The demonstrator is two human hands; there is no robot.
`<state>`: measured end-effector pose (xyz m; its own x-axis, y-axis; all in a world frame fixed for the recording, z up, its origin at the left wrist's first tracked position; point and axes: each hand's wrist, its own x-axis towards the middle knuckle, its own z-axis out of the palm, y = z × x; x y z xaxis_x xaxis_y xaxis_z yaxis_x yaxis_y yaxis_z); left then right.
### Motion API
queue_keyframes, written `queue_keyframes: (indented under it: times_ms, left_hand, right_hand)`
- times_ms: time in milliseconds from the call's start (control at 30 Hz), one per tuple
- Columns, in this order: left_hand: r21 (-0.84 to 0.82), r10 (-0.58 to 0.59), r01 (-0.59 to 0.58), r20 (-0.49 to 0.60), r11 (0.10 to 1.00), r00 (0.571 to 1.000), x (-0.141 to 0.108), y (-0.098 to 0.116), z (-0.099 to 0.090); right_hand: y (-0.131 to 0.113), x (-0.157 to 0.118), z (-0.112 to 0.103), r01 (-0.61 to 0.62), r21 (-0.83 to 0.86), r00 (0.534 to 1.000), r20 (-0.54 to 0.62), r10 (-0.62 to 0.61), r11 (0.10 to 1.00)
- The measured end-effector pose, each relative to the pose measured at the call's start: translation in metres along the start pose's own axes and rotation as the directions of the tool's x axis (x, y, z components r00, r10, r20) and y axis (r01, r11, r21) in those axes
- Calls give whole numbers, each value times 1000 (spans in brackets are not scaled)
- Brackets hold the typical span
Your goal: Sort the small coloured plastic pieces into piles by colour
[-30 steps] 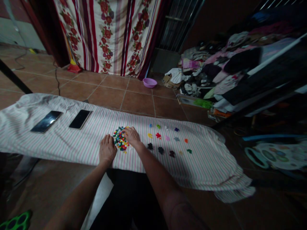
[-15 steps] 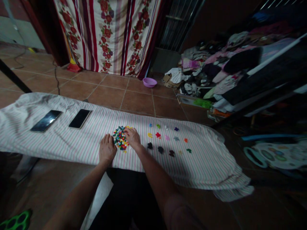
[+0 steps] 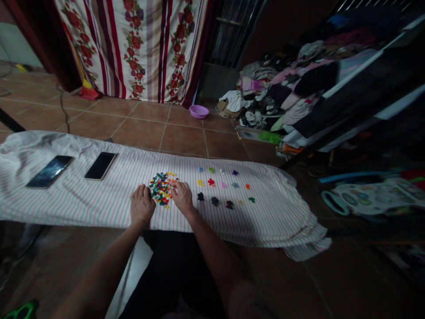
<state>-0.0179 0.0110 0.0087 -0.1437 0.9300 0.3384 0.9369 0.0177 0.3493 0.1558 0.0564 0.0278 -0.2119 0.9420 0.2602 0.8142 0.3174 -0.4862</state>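
Tiled floor [image 3: 146, 133] spreads beneath and beyond your workspace, with a floral, striped curtain [image 3: 149, 53] hanging at its far side and a heap of clothes [image 3: 282, 88] to the curtain's right. In front of you lies a striped cloth [image 3: 116, 204], wrinkled toward its left end and draped over a long, raised surface. A purple basin [image 3: 199, 114] sits on the tiles beyond it. On the cloth's left side, two dark-screened phones [image 3: 49, 172] [image 3: 100, 165] lie flat, apart from each other. Your left hand [image 3: 142, 204] rests palm down at the near left edge of the mixed pile [image 3: 161, 188], its fingers bent; whether they grip anything, you cannot tell from here. Your right hand [image 3: 182, 195] reaches in at the pile's right edge, thumb and fingertips drawn close around a pale speck, though a firm hold cannot be made out. Between your hands, the pile shows many colors, among them green, red, yellow, blue and white. To its right are small single-color clusters, set apart in three rows: blue, light green, white and purple farthest away; yellow, red [image 3: 211, 182], pink, gray and orange in the middle; black [image 3: 200, 196], dark gray, dark brown, beige and dark green nearest you.
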Motion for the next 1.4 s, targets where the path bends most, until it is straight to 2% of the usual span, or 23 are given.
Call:
queue_keyframes:
  times_ms: [233,467,567,767,867,1000,1133,1300,1400]
  left_hand:
    - [-15,3,-4,-33,1000,999,-1,-1,2]
    - [-14,23,-24,-27,1000,999,-1,-3,0]
    - [-36,42,-44,-49,998,998,-1,-6,0]
    - [-85,48,-55,-83,995,995,-2,-12,2]
    - [-88,48,-55,-84,995,995,-8,-16,6]
    - [-29,110,-113,-90,993,990,-25,-19,10]
    - [92,95,-100,54,991,994,-43,-18,5]
    - [187,108,-154,232,970,967,-57,-16,-13]
    - [231,95,-181,341,956,935,-59,-11,-25]
  right_hand:
    - [16,-34,-6,-22,4,999,-40,22,1000]
    - [39,-71,-30,-122,19,981,-150,123,992]
    - [54,-85,-40,-235,22,947,-218,234,972]
    - [87,-106,-58,-423,48,848,-332,413,905]
    - [99,-111,-61,-451,64,829,-338,445,890]
    - [108,-113,-59,-447,78,830,-336,446,891]
    - [111,-112,-55,-452,87,823,-342,453,888]
    - [114,-114,-56,-467,122,818,-316,480,876]
    - [117,-119,-59,-425,105,850,-295,436,899]
